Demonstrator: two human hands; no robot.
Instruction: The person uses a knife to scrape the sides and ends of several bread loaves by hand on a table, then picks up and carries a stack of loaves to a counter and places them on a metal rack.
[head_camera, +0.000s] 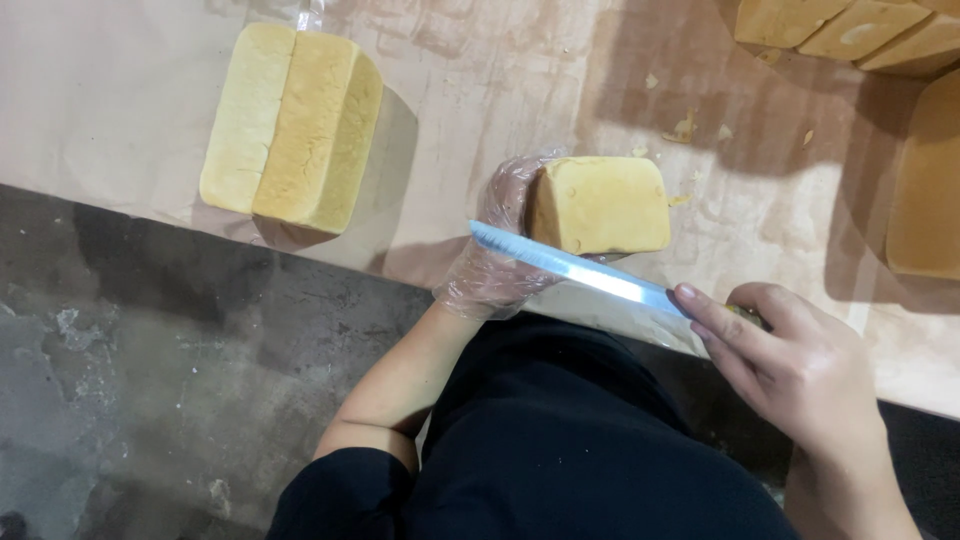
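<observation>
My left hand (500, 250), in a clear plastic glove, grips the left end of a pale yellow loaf (605, 205) lying on the brown-paper table (480, 80). My right hand (790, 365) is bare and holds a long serrated knife (570, 268) by its handle, forefinger along the blade. The blade lies across the near side of the loaf, its tip by my gloved fingers.
Two large slabs of the same loaf (295, 125) stand together at the left of the table. More loaves (860, 25) sit at the far right corner, another (925, 180) at the right edge. Crumbs (685, 128) lie beyond the held loaf. Grey concrete floor (150, 360) lies below the table edge.
</observation>
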